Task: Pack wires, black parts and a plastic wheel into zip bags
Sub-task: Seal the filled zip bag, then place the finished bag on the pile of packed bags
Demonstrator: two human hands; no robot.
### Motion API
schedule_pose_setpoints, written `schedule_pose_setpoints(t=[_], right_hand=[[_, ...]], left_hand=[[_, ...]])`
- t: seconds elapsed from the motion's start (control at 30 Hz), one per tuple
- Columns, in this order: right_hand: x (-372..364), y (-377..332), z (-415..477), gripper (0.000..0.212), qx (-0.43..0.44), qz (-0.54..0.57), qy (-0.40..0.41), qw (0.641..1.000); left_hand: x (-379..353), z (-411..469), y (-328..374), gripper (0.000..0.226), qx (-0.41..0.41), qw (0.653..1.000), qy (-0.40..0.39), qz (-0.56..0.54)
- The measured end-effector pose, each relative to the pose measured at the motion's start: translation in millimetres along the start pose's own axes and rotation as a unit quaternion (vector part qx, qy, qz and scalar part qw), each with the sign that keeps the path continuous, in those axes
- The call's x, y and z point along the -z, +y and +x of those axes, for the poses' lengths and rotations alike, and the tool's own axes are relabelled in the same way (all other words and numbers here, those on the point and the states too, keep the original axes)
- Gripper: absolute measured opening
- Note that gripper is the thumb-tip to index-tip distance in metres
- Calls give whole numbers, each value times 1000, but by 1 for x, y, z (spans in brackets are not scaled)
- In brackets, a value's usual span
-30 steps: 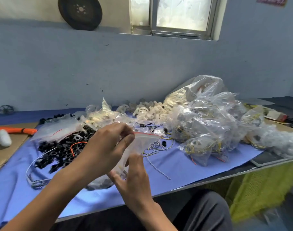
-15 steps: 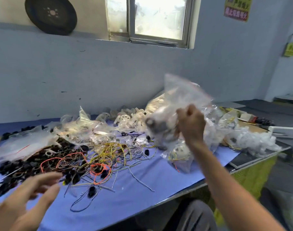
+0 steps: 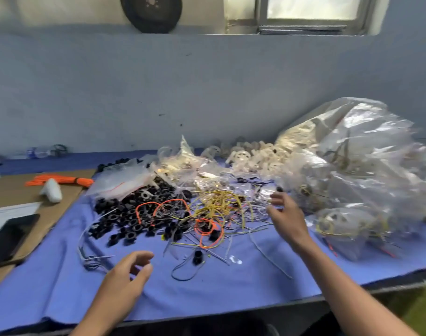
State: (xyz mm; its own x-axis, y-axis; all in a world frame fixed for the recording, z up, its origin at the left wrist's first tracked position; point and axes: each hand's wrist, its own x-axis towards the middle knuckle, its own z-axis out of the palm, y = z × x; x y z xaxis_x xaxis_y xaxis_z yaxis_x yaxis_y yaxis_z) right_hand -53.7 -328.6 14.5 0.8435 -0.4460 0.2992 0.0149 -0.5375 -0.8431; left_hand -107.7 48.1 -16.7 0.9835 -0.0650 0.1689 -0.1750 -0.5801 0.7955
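Note:
A heap of black parts (image 3: 132, 214) lies left of centre on the blue cloth (image 3: 207, 292). Yellow, orange and grey wires (image 3: 214, 209) tangle beside it. White plastic wheels (image 3: 250, 156) are piled at the back. Empty zip bags (image 3: 119, 180) rest behind the black parts. Filled bags (image 3: 357, 180) are stacked on the right. My left hand (image 3: 124, 282) hovers over the cloth near the front, fingers apart, holding nothing. My right hand (image 3: 287, 214) reaches over the wires' right edge, fingers spread and empty.
A cardboard sheet (image 3: 15, 190) on the left carries an orange wire bundle (image 3: 59, 180), a white object (image 3: 52, 190) and a dark phone (image 3: 10, 236). A single black part (image 3: 197, 257) lies near the front. The table edge (image 3: 304, 301) runs along the front.
My right hand has let go of the filled bag, which has joined the right stack, and has come back over the wires. My left hand has moved in over the cloth. The view has swung left.

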Motion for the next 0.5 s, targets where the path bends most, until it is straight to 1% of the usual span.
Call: schedule_pose_setpoints(t=[0.07, 0.17, 0.27, 0.33, 0.43, 0.5], right_hand=[[-34, 8, -14, 21, 1, 1, -21, 1000], [-67, 3, -14, 16, 9, 15, -23, 1000], [-93, 6, -15, 17, 57, -21, -41, 997], [-103, 15, -17, 19, 82, -48, -46, 994], [-106, 24, -15, 13, 79, -74, -32, 994], [-106, 24, -15, 10, 81, -90, -34, 992]], left_hand=[[6, 13, -5, 18, -4, 1000, 18, 7], [17, 39, -10, 19, 6, 999, 40, 13], [23, 76, -17, 19, 4, 997, 56, 45], [28, 108, -23, 19, -3, 994, 90, 68], [40, 167, -32, 11, 4, 979, 153, 134], [46, 208, -42, 16, 20, 967, 183, 175]])
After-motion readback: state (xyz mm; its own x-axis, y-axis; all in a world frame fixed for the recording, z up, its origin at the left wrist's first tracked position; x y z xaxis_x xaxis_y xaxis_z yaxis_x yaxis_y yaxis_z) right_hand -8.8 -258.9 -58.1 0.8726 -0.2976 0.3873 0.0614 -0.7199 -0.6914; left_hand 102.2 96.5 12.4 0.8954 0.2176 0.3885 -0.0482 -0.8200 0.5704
